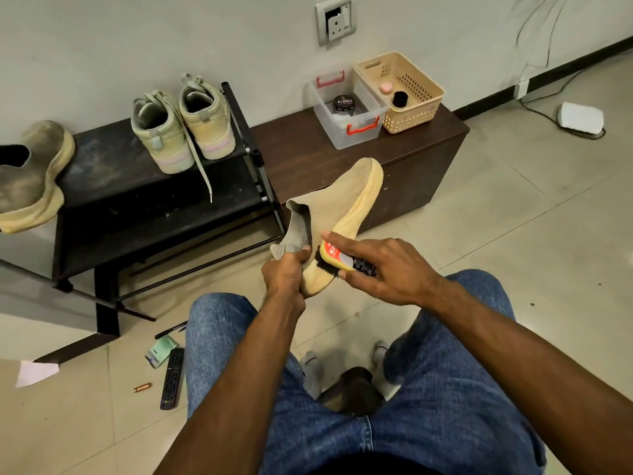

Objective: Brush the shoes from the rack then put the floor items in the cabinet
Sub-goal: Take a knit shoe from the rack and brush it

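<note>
Two hands work one tan knit shoe (342, 207): left hand (286, 272) clutches its heel, right hand (387, 269) grips a shoe brush (337, 260) against it.

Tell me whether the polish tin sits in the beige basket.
No, the polish tin lies in the clear bin, beside the beige basket.

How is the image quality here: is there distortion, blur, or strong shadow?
Head view: wide-angle bending curves the wall line and shoe rack edges; the shoe and brush look fairly sharp, the right hand too; lighting is soft and even, shadows faint.
</note>
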